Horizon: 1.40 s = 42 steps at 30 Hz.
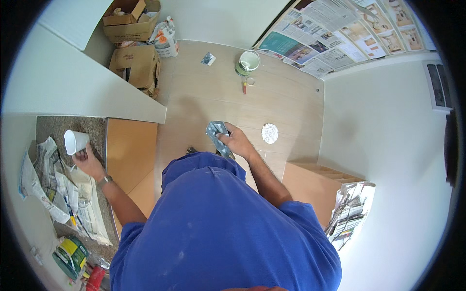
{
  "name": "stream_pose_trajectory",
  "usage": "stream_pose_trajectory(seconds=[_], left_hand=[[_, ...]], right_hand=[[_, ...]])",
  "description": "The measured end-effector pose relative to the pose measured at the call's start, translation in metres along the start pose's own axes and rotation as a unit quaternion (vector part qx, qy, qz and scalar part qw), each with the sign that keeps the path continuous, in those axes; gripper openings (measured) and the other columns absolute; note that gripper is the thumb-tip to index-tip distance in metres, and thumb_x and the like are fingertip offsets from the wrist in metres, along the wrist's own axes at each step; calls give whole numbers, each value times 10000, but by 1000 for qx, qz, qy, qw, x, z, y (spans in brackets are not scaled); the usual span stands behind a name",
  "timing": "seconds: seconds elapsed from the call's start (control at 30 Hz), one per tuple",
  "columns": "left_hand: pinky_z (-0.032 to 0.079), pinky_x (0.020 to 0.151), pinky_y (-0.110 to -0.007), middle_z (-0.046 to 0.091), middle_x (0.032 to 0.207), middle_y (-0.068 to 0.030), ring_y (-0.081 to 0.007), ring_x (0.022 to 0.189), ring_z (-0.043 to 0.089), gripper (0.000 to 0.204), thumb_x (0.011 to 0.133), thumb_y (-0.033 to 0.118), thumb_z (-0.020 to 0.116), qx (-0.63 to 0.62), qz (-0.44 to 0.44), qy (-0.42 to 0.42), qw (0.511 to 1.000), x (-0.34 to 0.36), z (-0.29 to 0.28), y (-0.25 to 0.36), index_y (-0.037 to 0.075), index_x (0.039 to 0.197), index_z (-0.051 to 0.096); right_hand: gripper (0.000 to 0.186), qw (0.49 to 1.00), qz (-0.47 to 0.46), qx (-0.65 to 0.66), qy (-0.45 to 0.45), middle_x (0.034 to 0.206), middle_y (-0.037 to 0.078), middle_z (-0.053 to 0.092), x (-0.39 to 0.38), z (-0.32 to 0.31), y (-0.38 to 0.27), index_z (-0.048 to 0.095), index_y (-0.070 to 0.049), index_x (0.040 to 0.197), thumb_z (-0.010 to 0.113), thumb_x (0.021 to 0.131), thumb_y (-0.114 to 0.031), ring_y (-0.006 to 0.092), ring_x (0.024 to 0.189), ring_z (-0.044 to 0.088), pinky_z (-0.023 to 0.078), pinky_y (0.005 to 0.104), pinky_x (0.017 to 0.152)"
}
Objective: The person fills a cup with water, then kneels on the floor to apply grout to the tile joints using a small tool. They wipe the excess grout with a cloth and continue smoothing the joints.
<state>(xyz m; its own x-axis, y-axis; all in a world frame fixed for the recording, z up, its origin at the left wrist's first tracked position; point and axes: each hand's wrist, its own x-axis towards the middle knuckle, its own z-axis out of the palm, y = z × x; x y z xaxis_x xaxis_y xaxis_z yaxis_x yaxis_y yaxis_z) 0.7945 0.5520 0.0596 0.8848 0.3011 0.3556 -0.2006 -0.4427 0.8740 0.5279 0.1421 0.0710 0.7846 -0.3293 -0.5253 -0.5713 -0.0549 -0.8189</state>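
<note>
At the far left, my left hand [89,162] is closed round a white plastic tub [76,142], tilted above a speckled grey-brown countertop [97,127]. Newspaper sheets [53,186] lie spread on the counter below it, with thin tools [72,217] resting on them. Near the middle, in front of my body, my right hand [239,141] grips a flat blue-grey piece with white smears [216,130]. Its exact kind I cannot make out; the thumb presses on its face.
On the tiled floor ahead stand a paint bucket [249,60], a red-handled tool [244,88] and a round white-smeared disc [270,133]. Cardboard boxes [133,63] fill the far left corner. A wooden cabinet [310,186] with bundled newspapers [350,208] is at right; a green tub [71,257] is lower left.
</note>
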Motion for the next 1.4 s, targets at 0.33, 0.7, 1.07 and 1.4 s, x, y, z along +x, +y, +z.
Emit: stream_pose_trajectory(seconds=[0.33, 0.7, 1.07, 1.4], left_hand=[[420, 949, -339, 473, 1273, -130, -228, 1139, 480, 517, 891, 181, 567, -97, -105, -436, 888, -141, 85, 144, -22, 1323, 368], [472, 751, -310, 656, 955, -102, -182, 821, 609, 283, 831, 132, 546, -209, -191, -591, 755, -185, 152, 159, -5, 1073, 599], [472, 641, -453, 624, 783, -186, -374, 725, 595, 217, 828, 238, 552, 63, 102, -528, 841, -203, 148, 176, 50, 892, 639], [471, 642, -466, 630, 789, -185, -379, 721, 597, 214, 832, 208, 543, 32, 140, -543, 828, -217, 139, 170, 60, 936, 660]], right_hand=[[314, 963, -116, -213, 114, 933, 264, 604, 18, 2, -9, 560, 35, 1054, 557, 881, -228, 405, 862, 600, 473, 421, 747], [221, 970, -173, -155, 68, 925, 177, 643, 0, 8, -47, 600, 2, 1055, 547, 880, -122, 341, 840, 608, 472, 364, 774], [242, 984, -143, 58, 92, 869, 75, 659, -5, -4, -35, 600, 22, 1043, 610, 855, -129, 154, 801, 623, 480, 296, 722], [192, 971, -134, -189, 65, 838, 191, 648, -6, 0, -34, 658, -57, 970, 552, 850, -164, 348, 797, 630, 495, 386, 713]])
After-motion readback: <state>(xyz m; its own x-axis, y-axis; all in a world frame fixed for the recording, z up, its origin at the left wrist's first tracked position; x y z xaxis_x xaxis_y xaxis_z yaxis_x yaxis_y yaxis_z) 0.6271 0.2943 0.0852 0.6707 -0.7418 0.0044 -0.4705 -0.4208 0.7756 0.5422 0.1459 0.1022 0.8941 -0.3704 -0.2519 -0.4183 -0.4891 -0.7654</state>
